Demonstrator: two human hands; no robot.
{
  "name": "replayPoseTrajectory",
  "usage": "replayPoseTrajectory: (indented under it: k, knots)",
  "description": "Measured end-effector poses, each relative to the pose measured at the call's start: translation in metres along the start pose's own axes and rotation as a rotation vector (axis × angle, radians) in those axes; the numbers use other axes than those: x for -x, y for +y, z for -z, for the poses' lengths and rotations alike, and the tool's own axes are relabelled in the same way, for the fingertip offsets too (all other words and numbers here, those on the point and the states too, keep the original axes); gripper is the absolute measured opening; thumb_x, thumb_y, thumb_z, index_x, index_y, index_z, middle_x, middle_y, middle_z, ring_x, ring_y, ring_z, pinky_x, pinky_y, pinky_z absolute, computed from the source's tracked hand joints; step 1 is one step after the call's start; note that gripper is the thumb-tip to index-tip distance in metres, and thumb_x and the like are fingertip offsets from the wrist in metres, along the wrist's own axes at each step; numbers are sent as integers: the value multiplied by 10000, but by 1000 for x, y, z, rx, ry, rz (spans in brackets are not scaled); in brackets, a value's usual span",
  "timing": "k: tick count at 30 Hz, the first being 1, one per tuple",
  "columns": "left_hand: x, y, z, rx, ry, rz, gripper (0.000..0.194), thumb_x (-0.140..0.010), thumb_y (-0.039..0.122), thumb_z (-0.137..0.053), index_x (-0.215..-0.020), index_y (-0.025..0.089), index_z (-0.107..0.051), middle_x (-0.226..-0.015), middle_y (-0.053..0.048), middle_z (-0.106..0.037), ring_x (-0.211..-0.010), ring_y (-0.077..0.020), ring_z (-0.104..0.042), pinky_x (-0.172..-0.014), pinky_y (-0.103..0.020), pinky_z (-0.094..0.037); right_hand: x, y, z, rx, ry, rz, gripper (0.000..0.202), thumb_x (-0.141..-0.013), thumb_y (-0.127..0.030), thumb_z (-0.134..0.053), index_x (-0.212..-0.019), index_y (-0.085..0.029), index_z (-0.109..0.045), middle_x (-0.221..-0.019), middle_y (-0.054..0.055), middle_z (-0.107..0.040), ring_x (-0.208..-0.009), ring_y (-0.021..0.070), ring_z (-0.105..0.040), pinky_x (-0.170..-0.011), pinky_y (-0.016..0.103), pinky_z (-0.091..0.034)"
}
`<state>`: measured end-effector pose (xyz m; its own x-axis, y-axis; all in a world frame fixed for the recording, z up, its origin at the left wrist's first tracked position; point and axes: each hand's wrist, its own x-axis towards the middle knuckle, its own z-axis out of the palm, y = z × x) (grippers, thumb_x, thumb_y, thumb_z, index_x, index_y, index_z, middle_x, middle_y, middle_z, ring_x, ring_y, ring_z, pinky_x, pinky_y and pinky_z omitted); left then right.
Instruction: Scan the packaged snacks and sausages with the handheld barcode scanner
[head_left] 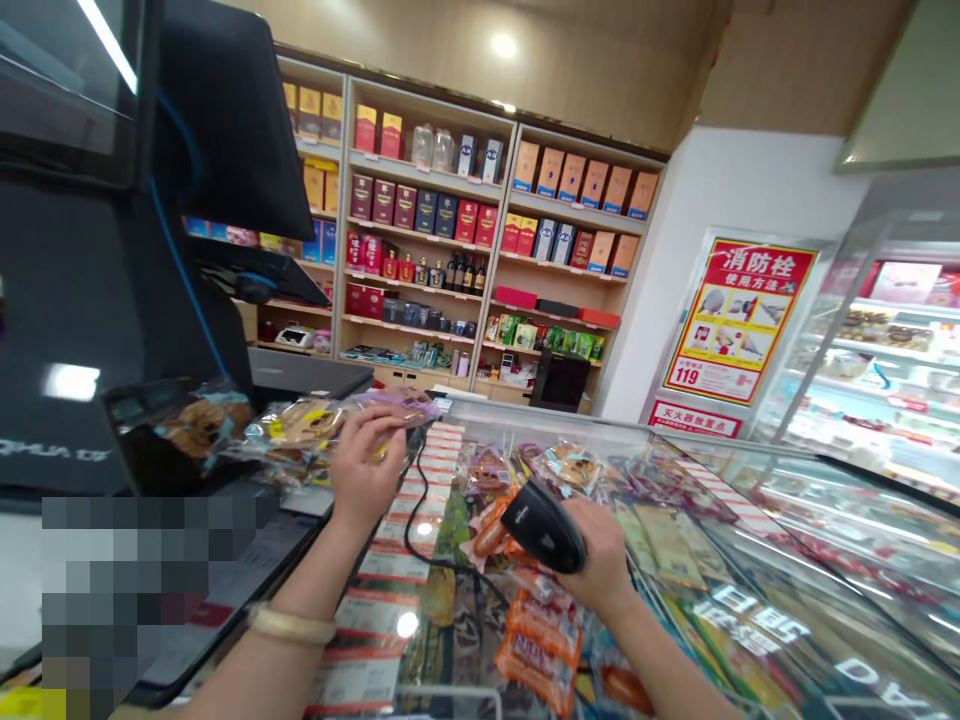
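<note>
My right hand (604, 560) is wrapped round the handle of a black barcode scanner (544, 525), its head pointing up and left above the glass-topped freezer. A black cable (411, 525) loops across the glass. At the left, my left hand (365, 465) has its fingers closed on a clear, purple-edged pastry packet (412, 402). Just left of this hand lie several more wrapped pastries (304, 425), in clear bags with blue and yellow markings. Below the scanner are orange sausage packets (540, 640), with a wrapped pastry (570, 465) farther back.
A dark checkout terminal (82, 330) with screens stands close at the left. White price labels (390, 545) run along the freezer's left side. Shelves (427, 210) of boxes and bottles line the back wall. A lit display fridge (892, 350) is at the right.
</note>
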<state>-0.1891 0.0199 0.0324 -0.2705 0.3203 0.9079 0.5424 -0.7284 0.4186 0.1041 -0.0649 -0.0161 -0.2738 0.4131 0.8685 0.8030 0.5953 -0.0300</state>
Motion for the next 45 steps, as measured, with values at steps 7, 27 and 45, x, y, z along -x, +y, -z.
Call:
replayPoseTrajectory:
  k: [7, 27, 45]
  knots:
    - [26, 9, -25, 97, -283, 126, 57, -775, 281, -612, -763, 225, -615, -830, -43, -674, -806, -194, -638, -787, -314, -523, -30, -7, 6, 24, -154, -160, 61, -777, -265, -589, -774, -209, -614, -708, 18, -622, -669, 177, -600, -620, 271, -426]
    - [38, 19, -48, 1225, 55, 1810, 239, -926, 67, -456, -1117, 136, -582, -757, -25, -642, -578, -89, -662, -501, -138, -572, -18, -22, -19, 86, 126, -155, 159, -807, -341, -537, -803, -199, -608, -704, 43, -616, -661, 204, -582, -617, 314, -417]
    - [45, 27, -48, 1364, -76, 1876, 233, -955, 120, -351, -1000, 92, -578, -728, -37, -540, -513, -60, -533, -420, -127, -480, -21, -21, -23, 74, -8, -347, 72, -734, -283, -574, -712, -217, -553, -675, 20, -574, -637, 187, -559, -589, 280, -376]
